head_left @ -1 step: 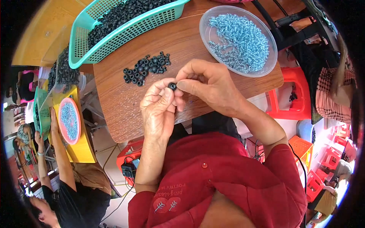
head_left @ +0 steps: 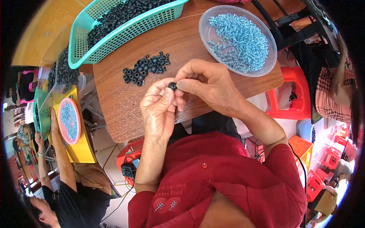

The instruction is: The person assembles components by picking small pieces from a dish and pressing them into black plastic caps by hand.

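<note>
My left hand (head_left: 159, 104) pinches a small round black part with a hole in its middle (head_left: 172, 86) between thumb and fingers, hole side up. Close against its right edge is my right hand (head_left: 209, 85), thumb and forefinger pressed together; whatever lies between those fingertips is hidden. Both hands are above the near half of a brown wooden table (head_left: 118, 106). Just beyond them lies a loose pile of similar black parts (head_left: 142, 67). To the right, a clear round plastic tub (head_left: 205, 32) holds many small, shiny pale-blue pieces that look like springs (head_left: 243, 41).
A turquoise slotted basket (head_left: 125, 37) full of black parts stands at the far left. Beside the table on the left, another person's arms (head_left: 62, 152) reach over a yellow table (head_left: 84, 142) with a pink bowl (head_left: 78, 123). A red stool (head_left: 294, 97) stands at right.
</note>
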A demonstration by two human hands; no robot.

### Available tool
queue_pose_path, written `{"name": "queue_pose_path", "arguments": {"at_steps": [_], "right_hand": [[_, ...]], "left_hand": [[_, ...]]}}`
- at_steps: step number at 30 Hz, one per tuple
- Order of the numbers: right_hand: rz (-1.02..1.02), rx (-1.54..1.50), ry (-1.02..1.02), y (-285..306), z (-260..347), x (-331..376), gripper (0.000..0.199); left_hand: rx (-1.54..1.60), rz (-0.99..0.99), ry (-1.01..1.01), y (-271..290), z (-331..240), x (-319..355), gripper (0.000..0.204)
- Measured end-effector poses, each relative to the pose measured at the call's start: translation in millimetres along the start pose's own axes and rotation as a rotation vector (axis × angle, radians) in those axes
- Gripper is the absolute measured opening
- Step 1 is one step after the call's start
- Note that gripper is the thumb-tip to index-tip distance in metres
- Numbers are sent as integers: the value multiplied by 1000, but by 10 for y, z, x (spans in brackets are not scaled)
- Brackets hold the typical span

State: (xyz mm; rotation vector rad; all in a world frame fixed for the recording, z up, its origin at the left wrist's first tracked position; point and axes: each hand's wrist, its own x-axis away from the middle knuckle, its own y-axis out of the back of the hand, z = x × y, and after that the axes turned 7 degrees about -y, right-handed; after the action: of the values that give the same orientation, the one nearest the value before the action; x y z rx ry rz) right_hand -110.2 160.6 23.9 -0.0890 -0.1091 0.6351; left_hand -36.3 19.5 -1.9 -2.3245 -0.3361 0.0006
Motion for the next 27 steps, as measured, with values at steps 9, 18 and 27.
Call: {"name": "queue_pose_path", "arguments": {"at_steps": [9,18,27], "right_hand": [[40,-74,-36,77,-25,32,8],[78,-229,-132,88,-63,32,7],[50,-375,-39,16,-161,104,4]], "left_hand": [[-158,-11,-51,-79,-4,54,23],[-265,-20,-98,-104,-31,63,20],[-300,-11,-140,-120,40,127,20]]}}
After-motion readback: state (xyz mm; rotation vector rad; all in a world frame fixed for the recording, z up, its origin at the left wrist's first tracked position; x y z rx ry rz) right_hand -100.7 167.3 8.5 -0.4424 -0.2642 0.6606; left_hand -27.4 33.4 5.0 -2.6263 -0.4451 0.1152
